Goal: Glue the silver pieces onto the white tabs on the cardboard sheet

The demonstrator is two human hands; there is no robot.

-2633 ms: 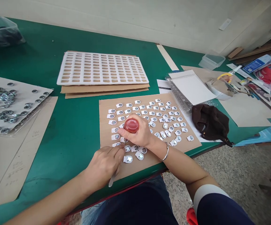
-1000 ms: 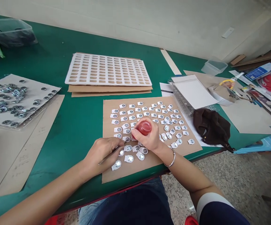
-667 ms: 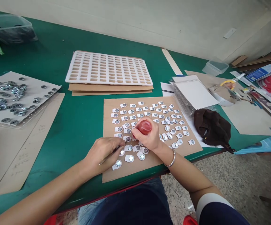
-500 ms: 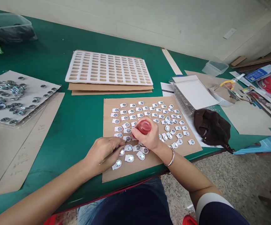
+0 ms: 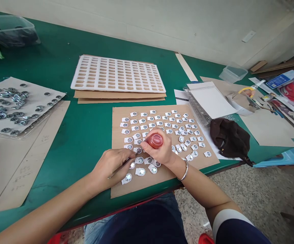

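Note:
My right hand (image 5: 162, 149) is wrapped round a small red bottle (image 5: 155, 140), its rounded base facing up at me and its lower end hidden. Between the fingers of my left hand (image 5: 113, 165) is a thin metal tool that looks like tweezers (image 5: 118, 168), its tip close to a metal button-like disc (image 5: 138, 150). Both hands are over a brown cardboard sheet (image 5: 118, 186). Rows of round metal discs, each on a white paper tab (image 5: 140, 171), lie across that sheet.
Loose metal discs (image 5: 19, 98) are heaped on a white board at the left. Behind the cardboard, a white slotted tray (image 5: 118, 74) rests on cardboard sheets. A dark cloth pouch (image 5: 229, 139), white sheets (image 5: 213, 100) and a clear container (image 5: 233, 73) are to the right.
My right hand and the red bottle have shifted slightly left and the bottle has tilted a little. My left hand has stayed in place.

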